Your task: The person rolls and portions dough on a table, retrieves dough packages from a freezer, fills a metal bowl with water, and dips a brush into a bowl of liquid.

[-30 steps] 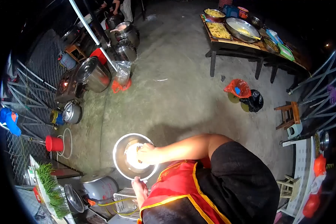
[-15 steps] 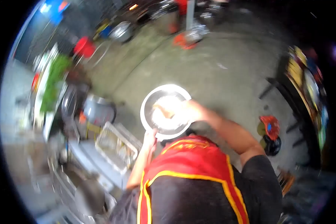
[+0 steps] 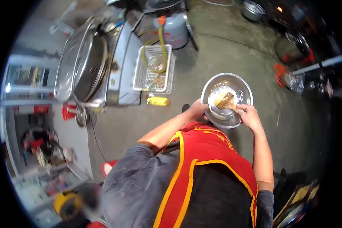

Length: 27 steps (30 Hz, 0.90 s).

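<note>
A round steel bowl (image 3: pixel 212 114) is in front of my apron, with something pale yellow inside and a bright glare across its bottom. My left hand (image 3: pixel 198 109) is closed on the bowl's near left rim. At the right rim is my right hand (image 3: pixel 249 117), its fingers wrapped round the end of a brown brush-like tool (image 3: pixel 227 102). The tool's flat broad end rests inside the bowl; its exact kind is not clear.
White plastic basket (image 3: pixel 152 90) stands on the floor beside a grey gas cylinder (image 3: pixel 175 33). A yellow bottle (image 3: pixel 158 101) lies near it. Left is a steel counter (image 3: pixel 131 72) with a large pan (image 3: pixel 90 68). A blurred person (image 3: pixel 89 199) is at lower left.
My view has swung to the left, so the counter and the doorway side now show. The bowl appears farther right, still held in both hands, and the brown tool is clearer.
</note>
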{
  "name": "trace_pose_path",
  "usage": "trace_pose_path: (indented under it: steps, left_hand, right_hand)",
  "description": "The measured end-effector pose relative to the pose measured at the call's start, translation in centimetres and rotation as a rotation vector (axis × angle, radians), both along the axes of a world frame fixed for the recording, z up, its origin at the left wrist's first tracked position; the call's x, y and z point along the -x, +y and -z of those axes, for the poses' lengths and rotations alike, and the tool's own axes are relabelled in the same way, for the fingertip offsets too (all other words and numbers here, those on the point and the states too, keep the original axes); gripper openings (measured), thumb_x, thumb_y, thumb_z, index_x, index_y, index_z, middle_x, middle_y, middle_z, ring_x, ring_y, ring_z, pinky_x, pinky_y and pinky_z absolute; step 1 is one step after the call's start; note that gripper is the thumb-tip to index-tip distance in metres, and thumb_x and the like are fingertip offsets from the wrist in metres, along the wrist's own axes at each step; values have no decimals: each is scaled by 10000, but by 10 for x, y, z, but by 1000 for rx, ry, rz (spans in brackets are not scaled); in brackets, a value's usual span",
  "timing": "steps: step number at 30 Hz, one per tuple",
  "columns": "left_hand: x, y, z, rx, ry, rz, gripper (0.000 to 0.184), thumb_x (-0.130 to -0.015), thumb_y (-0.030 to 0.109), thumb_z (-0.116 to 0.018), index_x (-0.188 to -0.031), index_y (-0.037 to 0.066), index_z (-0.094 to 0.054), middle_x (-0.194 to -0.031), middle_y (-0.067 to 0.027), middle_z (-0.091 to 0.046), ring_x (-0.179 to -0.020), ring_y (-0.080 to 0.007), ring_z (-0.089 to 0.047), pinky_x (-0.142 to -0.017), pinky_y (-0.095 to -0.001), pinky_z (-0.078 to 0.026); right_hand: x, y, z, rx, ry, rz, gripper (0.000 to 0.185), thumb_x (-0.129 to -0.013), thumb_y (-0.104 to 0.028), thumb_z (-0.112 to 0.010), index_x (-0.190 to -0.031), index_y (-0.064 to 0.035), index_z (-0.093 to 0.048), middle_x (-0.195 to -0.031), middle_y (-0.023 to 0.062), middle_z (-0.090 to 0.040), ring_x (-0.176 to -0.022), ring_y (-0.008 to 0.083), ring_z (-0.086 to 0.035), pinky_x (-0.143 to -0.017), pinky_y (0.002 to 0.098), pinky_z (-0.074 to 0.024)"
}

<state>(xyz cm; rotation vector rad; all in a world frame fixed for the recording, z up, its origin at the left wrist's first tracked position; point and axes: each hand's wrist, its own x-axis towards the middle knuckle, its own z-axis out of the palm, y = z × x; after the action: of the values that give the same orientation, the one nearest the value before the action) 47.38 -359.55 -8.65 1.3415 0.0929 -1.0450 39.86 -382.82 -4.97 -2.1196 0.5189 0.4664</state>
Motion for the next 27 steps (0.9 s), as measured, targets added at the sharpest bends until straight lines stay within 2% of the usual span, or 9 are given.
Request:
trace_pose_path:
  steps: [2,5,6,10,14,18,21,22,27]
  left_hand:
    - [7,10,11,19,-34,-27,232,-778,82,-470,-964,8,-588,-702,-73,-619,-497,-132,-566,-417,-232,-450]
    - [21,19,18,-74,-49,-114,341,-778,54,-439,-1103,-30,-497,-754,-106,-613,-506,-163,-558,-408,-239,-454]
    - [24,24,18,-93,-71,-126,362,-778,77,-456,-1117,-49,-488,-792,-122,-619,-509,-170,-562,-393,-237,-458]
    - [49,45,36,-67,-26,-346,370,-780,103,-474,-1106,-70,-481,-822,-132,-614,-509,-180,-565,-390,-239,-476]
    - [61,66,25,-152,-31,-444,374,-779,106,-472,-1108,-70,-471,-830,-131,-605,-525,-187,-572,-389,-243,-479]
    - [68,85,27,-69,-15,-592,308,-782,75,-483,-1066,-44,-478,-753,-110,-562,-475,-178,-546,-380,-271,-454]
    - [62,101,47,18,19,-633,308,-792,66,-460,-1083,-38,-459,-800,-108,-556,-514,-182,-552,-405,-285,-470]
    - [58,110,42,-11,47,-606,292,-803,65,-446,-1078,-29,-469,-822,-103,-557,-565,-180,-563,-428,-289,-481]
    - [47,151,41,-18,56,-682,268,-803,83,-457,-1044,-29,-488,-785,-90,-540,-545,-171,-546,-432,-283,-463]
  right_hand:
    - [-19,9,-21,-41,185,-19,286,-807,-103,-520,-1066,-31,-616,-927,187,-645,-875,303,-635,-789,365,-473]
    - [-31,15,-14,57,-53,-256,270,-814,-115,-532,-1052,-27,-621,-870,204,-640,-850,321,-633,-766,389,-473]
    - [-36,21,-21,138,-67,-353,230,-816,-119,-535,-998,-13,-628,-826,220,-625,-829,352,-620,-749,415,-470]
    - [-44,52,-75,434,-314,-677,160,-824,-129,-528,-920,-27,-606,-763,226,-611,-759,374,-607,-694,452,-470]
    - [-46,81,-92,606,-534,-774,181,-828,-108,-496,-971,-75,-604,-732,185,-598,-665,353,-607,-588,449,-468]
    - [-39,101,-59,616,-615,-829,220,-819,-107,-476,-996,-78,-604,-745,152,-545,-723,317,-586,-590,419,-476]
    - [-32,116,-27,590,-658,-849,276,-812,-95,-475,-1064,-73,-584,-775,144,-520,-746,300,-552,-629,400,-461]
    - [-31,123,-24,618,-601,-858,317,-816,-59,-518,-1119,-125,-582,-819,136,-544,-775,296,-562,-651,396,-472]
    - [-34,156,-22,467,-523,-877,369,-806,-92,-571,-1172,-70,-526,-845,151,-518,-803,313,-547,-687,404,-464]
